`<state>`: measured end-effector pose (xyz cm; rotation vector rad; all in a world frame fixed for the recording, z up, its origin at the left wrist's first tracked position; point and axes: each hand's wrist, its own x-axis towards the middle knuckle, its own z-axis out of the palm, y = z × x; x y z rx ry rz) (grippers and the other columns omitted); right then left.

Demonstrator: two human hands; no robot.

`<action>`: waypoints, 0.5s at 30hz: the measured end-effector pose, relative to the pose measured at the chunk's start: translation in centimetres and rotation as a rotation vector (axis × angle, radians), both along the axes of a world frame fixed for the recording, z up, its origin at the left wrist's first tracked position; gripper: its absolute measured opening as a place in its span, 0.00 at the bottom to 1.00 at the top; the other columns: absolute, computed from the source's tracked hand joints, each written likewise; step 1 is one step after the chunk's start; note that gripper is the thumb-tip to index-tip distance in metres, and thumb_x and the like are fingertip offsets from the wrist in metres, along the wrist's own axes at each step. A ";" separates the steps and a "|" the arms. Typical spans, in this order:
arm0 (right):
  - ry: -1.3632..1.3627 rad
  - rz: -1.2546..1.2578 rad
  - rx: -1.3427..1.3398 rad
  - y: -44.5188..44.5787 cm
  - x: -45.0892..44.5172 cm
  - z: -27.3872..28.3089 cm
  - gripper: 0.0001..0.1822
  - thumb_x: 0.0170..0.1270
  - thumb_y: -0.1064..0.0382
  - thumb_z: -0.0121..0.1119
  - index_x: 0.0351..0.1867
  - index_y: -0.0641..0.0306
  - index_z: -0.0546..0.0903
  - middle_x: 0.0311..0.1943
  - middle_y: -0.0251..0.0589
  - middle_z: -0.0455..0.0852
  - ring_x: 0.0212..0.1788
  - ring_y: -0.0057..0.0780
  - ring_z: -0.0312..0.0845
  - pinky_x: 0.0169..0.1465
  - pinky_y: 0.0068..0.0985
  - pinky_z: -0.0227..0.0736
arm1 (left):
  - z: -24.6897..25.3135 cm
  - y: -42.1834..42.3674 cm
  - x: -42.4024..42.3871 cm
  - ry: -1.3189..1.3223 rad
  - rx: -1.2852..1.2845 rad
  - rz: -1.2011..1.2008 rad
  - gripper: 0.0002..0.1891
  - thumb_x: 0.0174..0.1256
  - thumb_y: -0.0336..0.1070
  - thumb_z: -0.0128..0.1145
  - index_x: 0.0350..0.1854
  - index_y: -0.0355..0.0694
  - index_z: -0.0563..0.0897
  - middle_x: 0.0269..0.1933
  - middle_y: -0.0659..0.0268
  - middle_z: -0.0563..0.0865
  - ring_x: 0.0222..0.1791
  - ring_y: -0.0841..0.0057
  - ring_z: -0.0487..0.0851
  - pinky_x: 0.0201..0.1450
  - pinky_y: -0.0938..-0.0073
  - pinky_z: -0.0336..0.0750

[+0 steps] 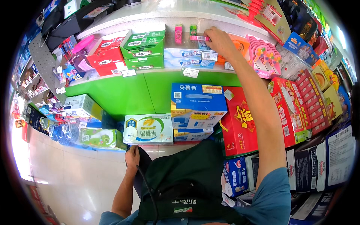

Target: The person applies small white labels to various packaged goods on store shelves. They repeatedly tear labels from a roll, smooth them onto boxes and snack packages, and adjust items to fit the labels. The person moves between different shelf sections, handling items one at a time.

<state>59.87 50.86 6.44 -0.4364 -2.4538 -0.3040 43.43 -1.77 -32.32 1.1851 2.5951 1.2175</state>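
My right hand reaches over the low candy shelf at the counter. Its fingertips grip the right end of a small pink candy packet, turned sideways with a barcode facing up. Touching that packet is a small green packet. Another pink packet stands to their left. Below these, two light-blue candy boxes are stacked at the shelf's front. My left hand is down by my knee, fingers curled, just below a white-and-green milk carton; its fingertips are hidden.
Red candy boxes and green candy boxes stand left on the shelf. An orange box and a pink lollipop display sit right. Below are a blue milk carton and a red gift box. Tiled floor lies left.
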 end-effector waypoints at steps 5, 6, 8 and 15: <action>-0.009 0.001 0.011 0.2 -0.2 -0.2 0.09 0.62 0.67 0.66 0.44 0.64 0.86 0.44 0.51 0.86 0.48 0.54 0.86 0.53 0.46 0.82 | 0.0 -0.2 -0.1 -0.211 -0.117 0.064 0.11 0.76 0.36 0.56 0.47 0.36 0.87 0.41 0.43 0.90 0.42 0.42 0.88 0.45 0.51 0.80; -0.013 -0.009 0.004 0.1 -0.1 -0.2 0.10 0.62 0.67 0.66 0.44 0.64 0.86 0.44 0.51 0.86 0.48 0.53 0.86 0.53 0.46 0.82 | 0.1 -0.2 -0.1 -0.217 -0.113 0.061 0.11 0.76 0.36 0.56 0.47 0.35 0.87 0.41 0.43 0.90 0.42 0.43 0.88 0.45 0.51 0.80; -0.021 -0.028 -0.011 -0.1 0.0 -0.1 0.10 0.62 0.67 0.66 0.45 0.63 0.86 0.45 0.50 0.86 0.49 0.53 0.86 0.54 0.47 0.82 | 0.2 -0.1 -0.1 -0.219 -0.110 0.059 0.11 0.76 0.36 0.56 0.47 0.35 0.87 0.40 0.43 0.90 0.42 0.43 0.88 0.45 0.52 0.81; -0.038 -0.042 -0.017 -0.2 -0.3 0.0 0.11 0.63 0.67 0.65 0.47 0.63 0.85 0.47 0.50 0.85 0.51 0.52 0.85 0.55 0.46 0.82 | -1.2 -0.4 -0.6 -0.168 -0.084 0.055 0.11 0.78 0.36 0.56 0.47 0.34 0.87 0.34 0.49 0.87 0.35 0.53 0.85 0.40 0.57 0.78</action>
